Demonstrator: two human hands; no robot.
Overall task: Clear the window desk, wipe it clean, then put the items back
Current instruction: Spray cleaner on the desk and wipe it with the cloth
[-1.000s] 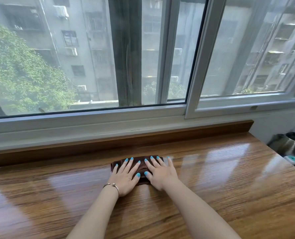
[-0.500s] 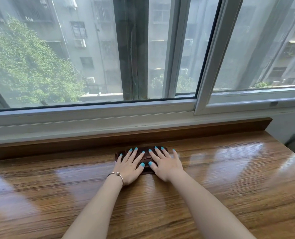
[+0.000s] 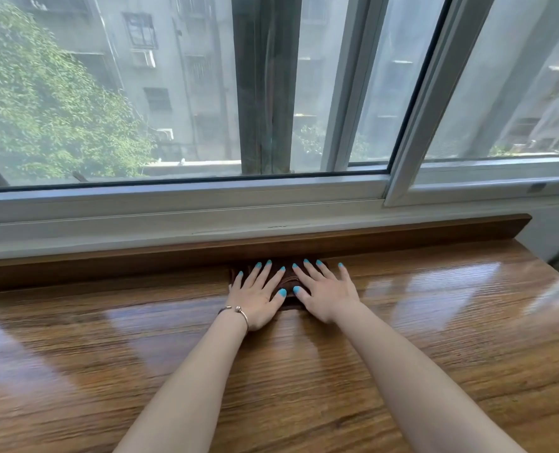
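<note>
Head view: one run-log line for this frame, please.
stage: wiping | left hand: flat on cloth | right hand: flat on cloth | cloth: against back ledge | desk: glossy

Dark brown cloth [image 3: 288, 282] on glossy brown wood-grain desk [image 3: 435, 322]; turquoise nails [image 3: 281, 292].

surface: glossy wood-grain desk [image 3: 435, 338], window glare across it | back edge: raised wooden ledge [image 3: 108, 269] running its full width | on desk: 1 dark brown cloth [image 3: 288, 281] at the middle of the back edge, touching the ledge, mostly covered by 2 flat hands
</note>
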